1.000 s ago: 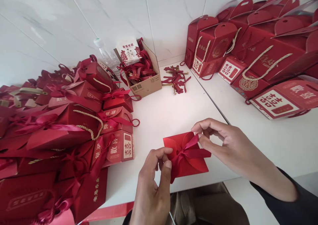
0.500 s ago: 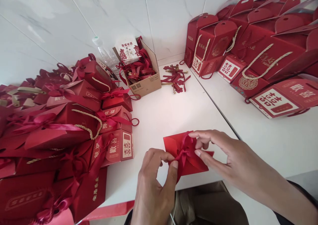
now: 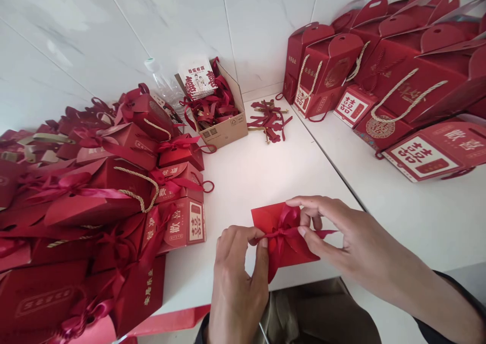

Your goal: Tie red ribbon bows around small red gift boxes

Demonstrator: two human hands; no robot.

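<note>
A flat red gift box (image 3: 266,217) lies near the front edge of the white table (image 3: 250,177), with a red satin ribbon (image 3: 283,232) tied across it. My left hand (image 3: 237,278) pinches one loop of the ribbon between thumb and forefinger at the box's left side. My right hand (image 3: 337,237) pinches the other loop from the right, its remaining fingers spread above the box. The ribbon is stretched taut between both hands, and one tail hangs down over the box's front.
Several finished red boxes with bows (image 3: 114,192) are heaped at the left. A cardboard carton (image 3: 224,126) of ribbons and cards stands at the back, with loose ribbons (image 3: 269,118) beside it. Tall red rope-handled gift bags (image 3: 383,75) fill the right counter.
My right hand came down from holding a ribbon end up and out to the bow on the box. Both hands now pull the loops apart, and the bow has drawn tighter.
</note>
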